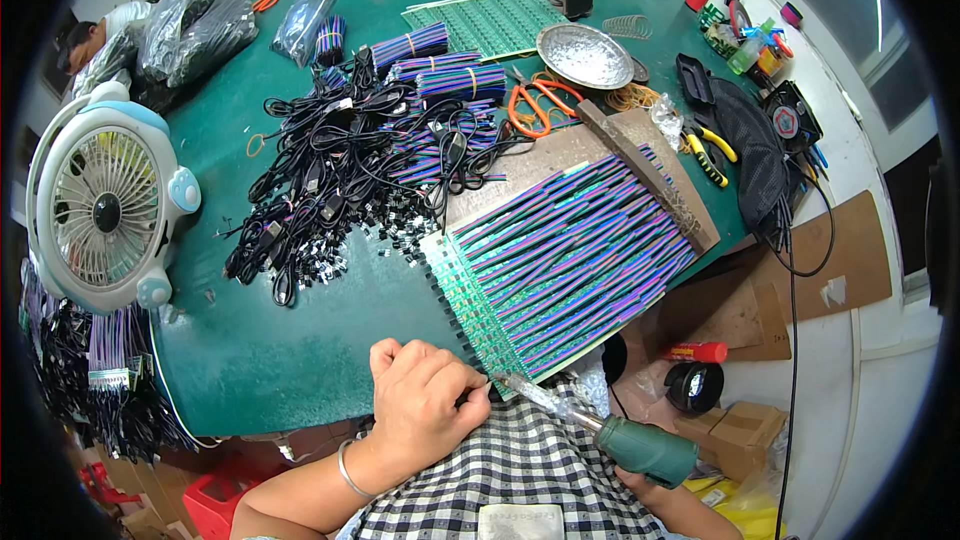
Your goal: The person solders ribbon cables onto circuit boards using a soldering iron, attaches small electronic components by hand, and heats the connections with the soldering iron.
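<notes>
My left hand [428, 395], a bracelet on its wrist, is closed in a pinch at the near corner of a green circuit board panel [465, 300]. Whatever lies between its fingertips is too small to make out. My right hand [637, 485], mostly hidden under the tool, grips a soldering iron [645, 448] with a green handle. Its metal tip points left and meets the panel's near corner, close to my left fingertips. Rows of striped multicoloured wires [580, 250] lie across the panel, under a wooden bar [645, 180] at their far end. Small black parts line the panel's left edge.
Black cables [330, 160] are heaped left of the panel, beside bundled wires [460, 83]. A fan [105, 205] stands at the left. Orange-handled scissors [530, 110], a metal dish [585, 55] and yellow-black pliers [712, 155] lie beyond. Another person [95, 40] is at far left.
</notes>
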Demonstrator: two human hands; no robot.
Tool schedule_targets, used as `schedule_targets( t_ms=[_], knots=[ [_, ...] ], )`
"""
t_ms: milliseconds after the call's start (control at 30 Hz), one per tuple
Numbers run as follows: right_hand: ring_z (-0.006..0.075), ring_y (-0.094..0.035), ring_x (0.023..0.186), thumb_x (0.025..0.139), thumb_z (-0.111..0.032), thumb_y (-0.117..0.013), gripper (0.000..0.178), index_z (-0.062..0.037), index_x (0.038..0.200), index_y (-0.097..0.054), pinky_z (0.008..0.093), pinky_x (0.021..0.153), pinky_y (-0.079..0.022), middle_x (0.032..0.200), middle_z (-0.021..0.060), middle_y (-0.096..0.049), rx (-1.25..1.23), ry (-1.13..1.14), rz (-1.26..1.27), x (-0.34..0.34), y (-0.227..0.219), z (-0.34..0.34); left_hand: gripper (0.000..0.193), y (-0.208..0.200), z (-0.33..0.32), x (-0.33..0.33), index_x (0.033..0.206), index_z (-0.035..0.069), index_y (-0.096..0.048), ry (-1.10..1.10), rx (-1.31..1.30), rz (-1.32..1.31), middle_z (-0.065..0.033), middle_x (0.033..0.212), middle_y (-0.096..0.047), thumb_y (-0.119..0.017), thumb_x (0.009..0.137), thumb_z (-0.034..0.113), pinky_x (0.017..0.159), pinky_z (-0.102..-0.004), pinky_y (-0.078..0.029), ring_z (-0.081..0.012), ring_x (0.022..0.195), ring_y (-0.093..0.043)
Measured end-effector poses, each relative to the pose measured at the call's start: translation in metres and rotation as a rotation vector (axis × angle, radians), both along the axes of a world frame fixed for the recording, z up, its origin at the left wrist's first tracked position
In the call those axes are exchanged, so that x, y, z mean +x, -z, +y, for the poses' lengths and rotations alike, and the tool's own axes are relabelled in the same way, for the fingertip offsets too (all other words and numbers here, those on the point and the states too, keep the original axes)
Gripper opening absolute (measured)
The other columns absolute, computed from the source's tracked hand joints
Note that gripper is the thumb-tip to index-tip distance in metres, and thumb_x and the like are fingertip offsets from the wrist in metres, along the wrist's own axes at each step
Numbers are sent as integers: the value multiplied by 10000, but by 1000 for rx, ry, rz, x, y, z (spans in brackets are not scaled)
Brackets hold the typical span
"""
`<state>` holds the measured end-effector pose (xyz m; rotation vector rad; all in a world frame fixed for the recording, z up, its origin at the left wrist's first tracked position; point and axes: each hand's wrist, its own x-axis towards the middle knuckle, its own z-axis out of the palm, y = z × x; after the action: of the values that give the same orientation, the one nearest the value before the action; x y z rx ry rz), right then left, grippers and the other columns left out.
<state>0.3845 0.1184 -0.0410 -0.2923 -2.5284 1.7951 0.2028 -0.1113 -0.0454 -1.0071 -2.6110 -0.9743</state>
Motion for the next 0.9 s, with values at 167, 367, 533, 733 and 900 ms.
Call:
schedule_targets(
  t_ms=[167,367,533,733,900],
  knots=[
    [225,-628,704,789,-258,-674,275,-18,918,-638,315,639,-480,803,91,-632,-25,-12,-23,-4,-1,0,156,0,1,1,619,160,-565,-10,-16,-1,49,619,-524,-714,595,121,688,-359,-285,-153,649,-494],
    [224,-624,690,812,-303,-657,302,-18,910,-633,312,625,-475,785,89,-623,-68,-7,-69,-5,-8,-3,160,0,1,0,614,161,-558,0,0,5,51,616,-520,-712,592,122,683,-360,-282,-152,648,-493],
    [227,-616,668,818,-320,-657,307,-22,890,-634,317,589,-461,778,89,-622,118,-67,29,0,0,3,162,1,1,0,617,162,-555,-4,-6,5,50,614,-516,-711,595,122,684,-360,-283,-152,648,-492],
    [223,-617,682,820,-332,-657,317,-21,881,-644,322,601,-467,791,92,-623,100,-51,-50,-1,-8,4,151,3,2,0,595,152,-553,-5,2,-9,44,616,-527,-685,556,90,701,-359,-272,-153,646,-478],
    [226,-618,721,827,-338,-642,358,-11,973,-634,312,647,-478,861,114,-630,29,8,35,10,14,10,157,2,3,-1,594,153,-549,-1,1,-4,47,617,-526,-690,560,93,703,-359,-274,-153,646,-479]
  ],
)
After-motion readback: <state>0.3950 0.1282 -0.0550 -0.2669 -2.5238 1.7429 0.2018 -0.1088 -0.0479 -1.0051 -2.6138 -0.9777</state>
